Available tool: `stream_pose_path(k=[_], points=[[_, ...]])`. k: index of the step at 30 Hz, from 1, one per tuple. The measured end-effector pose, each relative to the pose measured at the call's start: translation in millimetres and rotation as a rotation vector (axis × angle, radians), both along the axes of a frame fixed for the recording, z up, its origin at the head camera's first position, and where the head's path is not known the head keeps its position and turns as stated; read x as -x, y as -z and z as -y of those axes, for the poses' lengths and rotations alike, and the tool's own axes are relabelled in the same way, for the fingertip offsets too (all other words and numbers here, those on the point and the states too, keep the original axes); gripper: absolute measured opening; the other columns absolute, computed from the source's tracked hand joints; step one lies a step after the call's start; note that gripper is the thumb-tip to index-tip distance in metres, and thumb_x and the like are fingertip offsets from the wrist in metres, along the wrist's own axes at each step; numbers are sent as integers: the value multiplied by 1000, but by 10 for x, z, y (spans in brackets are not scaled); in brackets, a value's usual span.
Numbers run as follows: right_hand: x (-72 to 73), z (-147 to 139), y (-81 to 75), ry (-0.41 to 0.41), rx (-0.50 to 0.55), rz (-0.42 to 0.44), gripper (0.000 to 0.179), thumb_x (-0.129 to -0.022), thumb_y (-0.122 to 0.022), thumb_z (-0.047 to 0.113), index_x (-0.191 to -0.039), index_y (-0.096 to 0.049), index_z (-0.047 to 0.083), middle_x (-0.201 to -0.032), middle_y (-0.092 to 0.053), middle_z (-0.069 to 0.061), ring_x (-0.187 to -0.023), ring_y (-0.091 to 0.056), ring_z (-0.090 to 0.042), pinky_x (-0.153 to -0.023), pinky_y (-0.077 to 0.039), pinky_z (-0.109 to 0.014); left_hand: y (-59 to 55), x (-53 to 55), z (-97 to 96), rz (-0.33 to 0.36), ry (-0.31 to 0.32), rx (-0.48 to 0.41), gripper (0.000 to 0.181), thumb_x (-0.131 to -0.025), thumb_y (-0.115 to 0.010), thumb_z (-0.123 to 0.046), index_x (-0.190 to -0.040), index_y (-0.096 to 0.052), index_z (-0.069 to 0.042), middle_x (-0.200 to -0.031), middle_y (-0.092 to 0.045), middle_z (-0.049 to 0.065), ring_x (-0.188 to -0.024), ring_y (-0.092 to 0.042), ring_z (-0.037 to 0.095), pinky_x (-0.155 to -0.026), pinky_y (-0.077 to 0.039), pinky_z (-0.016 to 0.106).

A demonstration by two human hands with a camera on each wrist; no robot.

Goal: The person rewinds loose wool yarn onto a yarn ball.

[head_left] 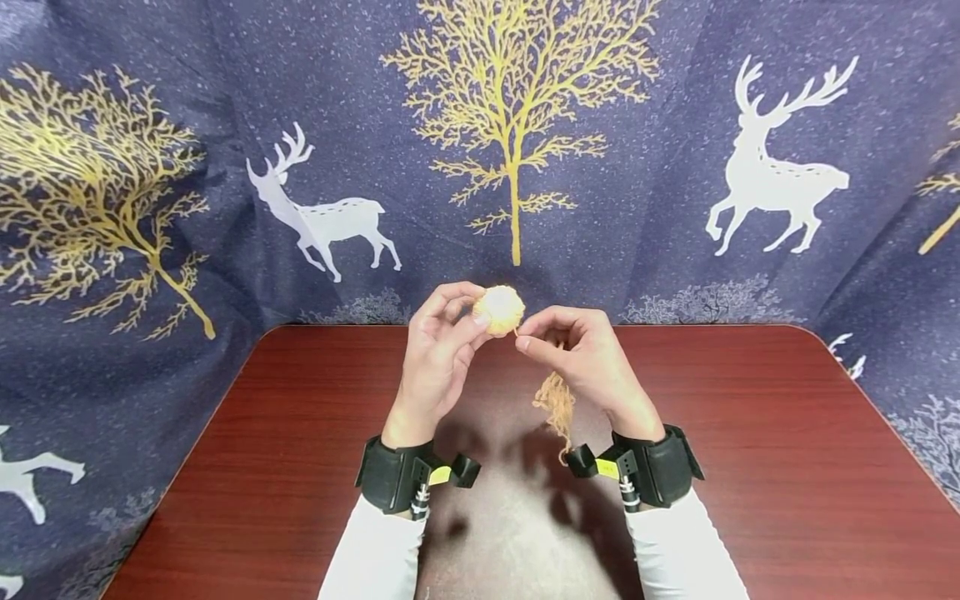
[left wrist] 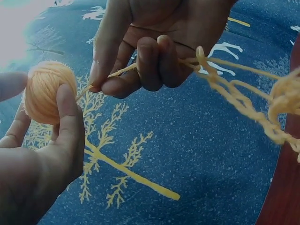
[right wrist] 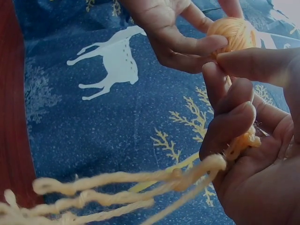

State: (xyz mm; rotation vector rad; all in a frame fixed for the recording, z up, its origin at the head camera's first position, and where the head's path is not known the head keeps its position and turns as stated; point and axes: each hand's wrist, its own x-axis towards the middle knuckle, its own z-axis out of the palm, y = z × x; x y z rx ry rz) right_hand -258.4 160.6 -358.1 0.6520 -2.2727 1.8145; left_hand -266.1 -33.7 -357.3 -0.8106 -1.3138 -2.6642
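A small ball of pale orange yarn (head_left: pixel 499 310) is held up over the table's far edge by my left hand (head_left: pixel 438 354), its thumb and fingers around the sides. Close on its right, my right hand (head_left: pixel 581 354) pinches the yarn strand (left wrist: pixel 123 70) between thumb and forefinger, with the other fingers curled over it. The strand runs taut from the ball to that pinch in the left wrist view. From below the right palm hangs a loose, kinked bundle of the same yarn (head_left: pixel 557 404), its tail reaching down near the wrist strap.
A reddish-brown table (head_left: pixel 765 433) lies under both forearms, with a bright patch and hand shadows on it. Behind stands a dark blue cloth (head_left: pixel 637 183) printed with white deer and golden trees. Black straps with small cameras (head_left: pixel 393 475) circle both wrists.
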Motion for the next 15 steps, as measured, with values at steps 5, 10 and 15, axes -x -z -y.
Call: stream_pose_path(k=[5, 10, 15], points=[[6, 14, 6, 4, 6, -7, 7, -87, -78, 7, -94, -76, 8, -74, -67, -3, -54, -45, -13, -44, -35, -24, -15, -30, -25, -64, -87, 42, 40, -83, -60, 18, -107, -70, -12, -110, -64, 9, -97, -67, 19, -83, -59, 27], [0, 50, 8, 7, 16, 7, 7, -86, -78, 8, -92, -76, 6, -78, -70, -3, -57, -49, -12, -46, -39, -22, -12, -44, -50, -129, -213, 111, 34, -78, -67, 19, -109, -64, 6, -109, -66, 8, -99, -67, 18, -87, -59, 29], [-17, 68, 6, 11, -10, 20, 7, -87, -78, 8, -93, -76, 5, -74, -68, -2, -52, -46, -9, -45, -38, -22, 47, 0, -52, -258, -397, 247, 36, -77, -72, 18, -110, -57, 18, -111, -61, 11, -102, -64, 21, -88, -59, 32]])
